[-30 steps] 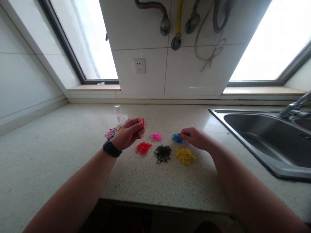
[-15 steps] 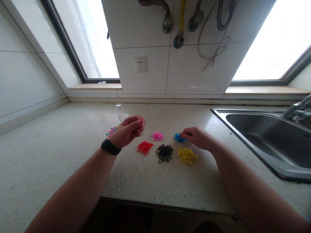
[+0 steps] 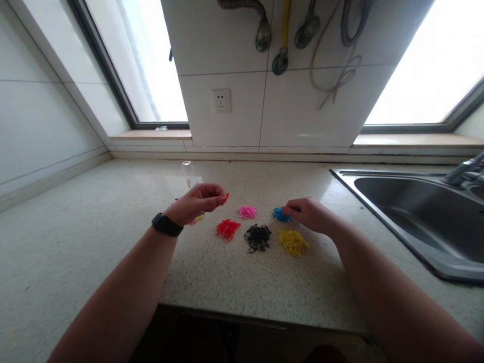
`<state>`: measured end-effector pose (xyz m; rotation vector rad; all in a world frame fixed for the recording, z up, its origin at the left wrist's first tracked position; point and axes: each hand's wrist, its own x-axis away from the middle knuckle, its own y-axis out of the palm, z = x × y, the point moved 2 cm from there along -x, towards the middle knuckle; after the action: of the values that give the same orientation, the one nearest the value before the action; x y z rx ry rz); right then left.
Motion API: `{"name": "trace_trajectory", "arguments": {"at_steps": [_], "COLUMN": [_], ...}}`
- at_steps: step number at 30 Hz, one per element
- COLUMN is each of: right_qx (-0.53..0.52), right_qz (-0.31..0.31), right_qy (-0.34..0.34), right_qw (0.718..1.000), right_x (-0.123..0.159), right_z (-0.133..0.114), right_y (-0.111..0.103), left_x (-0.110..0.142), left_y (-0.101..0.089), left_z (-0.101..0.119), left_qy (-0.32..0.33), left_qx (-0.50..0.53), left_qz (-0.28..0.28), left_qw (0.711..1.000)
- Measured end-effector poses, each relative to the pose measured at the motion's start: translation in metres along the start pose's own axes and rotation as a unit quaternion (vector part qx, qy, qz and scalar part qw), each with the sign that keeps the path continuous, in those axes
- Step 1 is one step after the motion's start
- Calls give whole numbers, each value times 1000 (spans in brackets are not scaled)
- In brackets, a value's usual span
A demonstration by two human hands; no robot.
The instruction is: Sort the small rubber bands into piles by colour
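Note:
My left hand (image 3: 198, 201) pinches a small red rubber band (image 3: 227, 197) between thumb and forefinger, above and left of the red pile (image 3: 227, 230). Part of a mixed-colour pile (image 3: 198, 218) shows from behind this hand and wrist. My right hand (image 3: 304, 214) rests with closed fingers at the edge of the blue pile (image 3: 280, 214); whatever its fingertips hold is hidden. Between the hands lie a pink pile (image 3: 247, 212) and a black pile (image 3: 257, 238) of little bands. Nearer to me than the right hand is the yellow pile (image 3: 294, 242).
A clear plastic container (image 3: 188, 172) stands behind my left hand. To the right, a steel sink (image 3: 344, 176) with a tap (image 3: 463, 170) is set into the speckled countertop (image 3: 242, 282). The tiled wall (image 3: 223, 128) closes off the back, and the counter's front edge runs below.
My left hand has turned, so the red rubber band now points right and sits slightly lower. The right hand stays at the blue pile. The whole view has shifted a little.

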<state>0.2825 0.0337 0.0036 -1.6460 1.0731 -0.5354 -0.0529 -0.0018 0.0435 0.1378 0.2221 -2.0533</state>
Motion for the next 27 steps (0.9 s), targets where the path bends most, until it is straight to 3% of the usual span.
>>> {"name": "trace_trajectory", "arguments": {"at_steps": [4, 11, 15, 27], "right_qx": [-2, -12, -10, -6], "right_qz": [-2, 5, 5, 4], "right_qy": [0, 2, -3, -6], "right_qw": [1000, 1000, 1000, 1000], "right_x": [0, 0, 0, -1], "right_z": [1, 0, -1, 3], "right_y": [1, -1, -2, 1], "left_x": [-1, -5, -7, -7], "left_y": [-5, -6, -3, -6], "left_z": [0, -12, -19, -24], "left_qy": [10, -16, -16, -17], "left_qx": [-169, -402, -428, -415], "left_qz": [-13, -77, -106, -125], "left_qw": [986, 912, 897, 901]}}
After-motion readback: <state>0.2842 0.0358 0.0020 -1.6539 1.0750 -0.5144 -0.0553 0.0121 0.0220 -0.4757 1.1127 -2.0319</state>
